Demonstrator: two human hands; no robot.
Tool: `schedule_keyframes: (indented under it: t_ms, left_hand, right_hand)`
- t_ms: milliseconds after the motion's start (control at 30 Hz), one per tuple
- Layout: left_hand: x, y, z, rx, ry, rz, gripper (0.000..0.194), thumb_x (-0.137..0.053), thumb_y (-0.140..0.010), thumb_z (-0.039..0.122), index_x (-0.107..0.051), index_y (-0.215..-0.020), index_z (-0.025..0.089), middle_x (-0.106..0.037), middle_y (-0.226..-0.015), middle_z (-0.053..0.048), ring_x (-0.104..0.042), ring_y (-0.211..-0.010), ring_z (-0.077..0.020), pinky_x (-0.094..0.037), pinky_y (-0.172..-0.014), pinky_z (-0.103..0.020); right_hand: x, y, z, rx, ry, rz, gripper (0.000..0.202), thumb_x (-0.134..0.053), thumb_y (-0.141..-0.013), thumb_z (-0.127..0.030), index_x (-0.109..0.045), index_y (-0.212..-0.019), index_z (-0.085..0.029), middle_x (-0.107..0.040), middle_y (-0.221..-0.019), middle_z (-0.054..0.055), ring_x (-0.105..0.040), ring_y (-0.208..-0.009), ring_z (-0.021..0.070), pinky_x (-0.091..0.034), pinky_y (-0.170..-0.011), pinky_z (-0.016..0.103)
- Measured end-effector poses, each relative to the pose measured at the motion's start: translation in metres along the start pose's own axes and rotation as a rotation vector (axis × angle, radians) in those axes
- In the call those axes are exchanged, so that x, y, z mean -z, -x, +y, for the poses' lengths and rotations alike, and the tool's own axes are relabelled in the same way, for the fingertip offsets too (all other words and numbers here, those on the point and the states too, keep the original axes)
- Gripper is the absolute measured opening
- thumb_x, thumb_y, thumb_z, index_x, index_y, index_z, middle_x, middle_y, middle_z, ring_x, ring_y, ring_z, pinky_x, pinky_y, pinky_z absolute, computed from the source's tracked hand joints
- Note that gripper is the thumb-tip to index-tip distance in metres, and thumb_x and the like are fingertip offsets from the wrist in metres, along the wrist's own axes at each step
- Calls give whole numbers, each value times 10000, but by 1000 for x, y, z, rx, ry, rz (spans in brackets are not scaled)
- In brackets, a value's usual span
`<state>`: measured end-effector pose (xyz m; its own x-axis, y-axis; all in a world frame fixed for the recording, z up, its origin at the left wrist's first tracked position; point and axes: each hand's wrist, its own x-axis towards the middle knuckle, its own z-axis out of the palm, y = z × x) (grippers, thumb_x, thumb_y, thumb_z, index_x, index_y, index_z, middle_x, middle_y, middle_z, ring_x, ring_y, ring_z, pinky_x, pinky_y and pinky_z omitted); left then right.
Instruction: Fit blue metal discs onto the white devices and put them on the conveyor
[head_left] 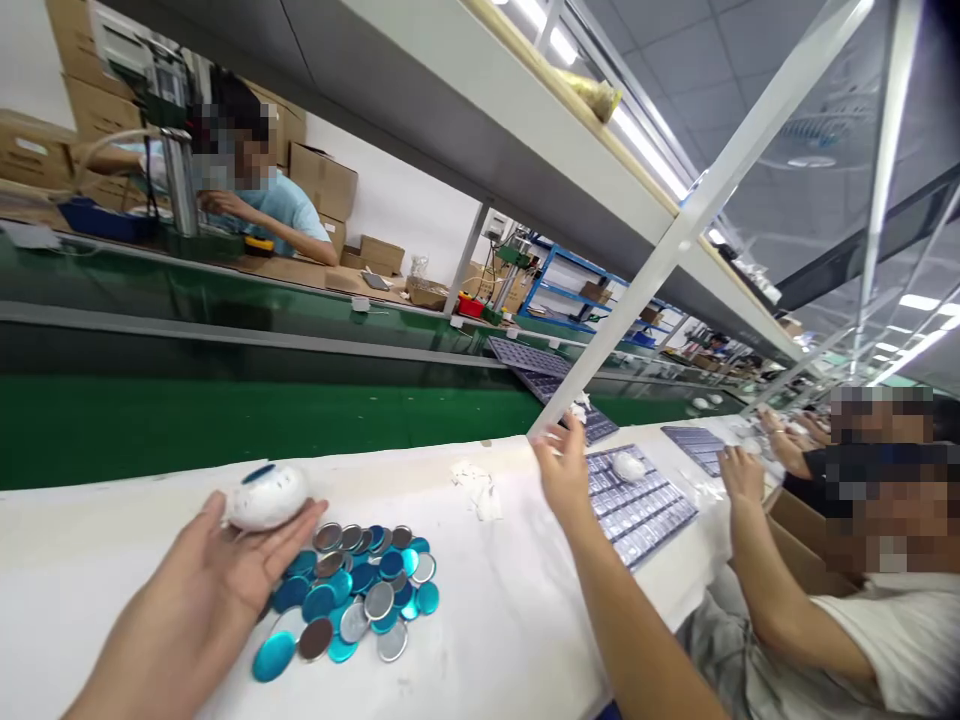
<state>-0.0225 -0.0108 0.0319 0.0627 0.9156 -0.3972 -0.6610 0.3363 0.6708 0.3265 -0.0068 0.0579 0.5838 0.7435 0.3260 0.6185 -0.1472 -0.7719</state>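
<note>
In the head view, the person's left hand (217,570) is turned palm up and holds loosely a white, rounded, glossy plastic-looking piece (271,497), with the thumb at one side and the fingers under and behind it; a dark blue oval patch shows on its upper side. This piece is above the left part of the white-covered desk (480,610). It seems to be light and stiff, and its smooth curved shell may be slippery, so it is better taken by its two rounded sides, with the blue patch left free. Just beside the fingers lies a pile of thin, round, metal-looking discs in shiny blue and silver (379,601); they are probably light, hard and easy to scratch, and each one is best lifted by its rim. The right hand (564,470) is raised near a white slanted post (630,300), its fingers half bent close to white scraps (579,405); whether it grips any of them, one cannot tell. As for the count, there is one white piece in the left hand and one similar white lump (628,467) on the nearest dark gridded tray (664,515); two such trays lie on the desk, counting the farther tray (694,450). The discs are roughly forty, but they overlap, so an exact number is not possible.
</note>
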Motion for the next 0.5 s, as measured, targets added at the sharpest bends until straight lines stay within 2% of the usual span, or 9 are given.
schedule_keyframes:
  t_ms: [67,100,167,233,267,333,433,500]
  left_hand:
    - [10,-12,3,29,54,18,460,-482,-954,521,-532,-1278,199,-713,-1240,-101,-643,-1187,-287,-629,-817,-344]
    - [14,-16,3,58,56,22,428,-468,-963,499,-532,-1262,199,-723,-1219,-100,-644,-1182,-292,-629,-810,-358]
    - [20,-19,1,69,-4,36,314,-466,-974,424,-568,-1198,229,-744,-1162,-59,-651,-1161,-290,-633,-800,-365]
    - [21,-17,-2,5,-111,41,183,-562,-932,367,-638,-1060,261,-754,-1049,9,-660,-1112,-265,-632,-793,-307]
    - [20,-14,-4,-45,-166,46,131,-630,-892,355,-660,-984,266,-744,-976,29,-664,-1067,-245,-626,-767,-257]
    - [16,-5,-5,-105,-248,63,148,-748,-800,351,-667,-884,260,-703,-870,31,-659,-965,-214,-599,-668,-184]
    - [8,7,-3,-80,-314,95,243,-807,-734,396,-652,-841,243,-661,-843,-3,-639,-869,-202,-504,-490,-154]
    - [4,14,0,-86,-316,93,275,-831,-698,411,-658,-816,232,-645,-830,-13,-630,-806,-193,-433,-424,-156]
  right_hand:
    - [36,-31,35,-128,148,198,701,-550,-949,-283,-188,-1526,-118,-428,-1453,215,-500,-1272,298,-447,-1032,454]
    - [52,-44,52,-192,216,271,672,-578,-948,-279,-246,-1511,-121,-399,-1476,215,-466,-1303,323,-423,-1052,495]
    - [80,-63,80,-320,329,358,523,-619,-952,-306,-432,-1421,-169,-453,-1445,156,-505,-1262,324,-445,-1024,537]
    - [96,-76,103,-422,402,370,394,-627,-959,-330,-543,-1316,-186,-543,-1356,108,-586,-1160,286,-505,-957,515]
    - [100,-80,112,-455,425,358,365,-624,-963,-331,-563,-1289,-181,-573,-1316,100,-612,-1116,268,-527,-929,492]
    - [102,-86,124,-480,455,316,352,-620,-965,-330,-570,-1275,-170,-595,-1278,101,-632,-1076,256,-547,-896,460]
    - [98,-90,131,-469,487,261,351,-622,-964,-327,-569,-1273,-168,-598,-1271,100,-636,-1069,255,-551,-888,454]
    - [98,-91,128,-452,503,242,339,-620,-967,-324,-572,-1273,-185,-589,-1291,92,-627,-1091,254,-542,-907,456]
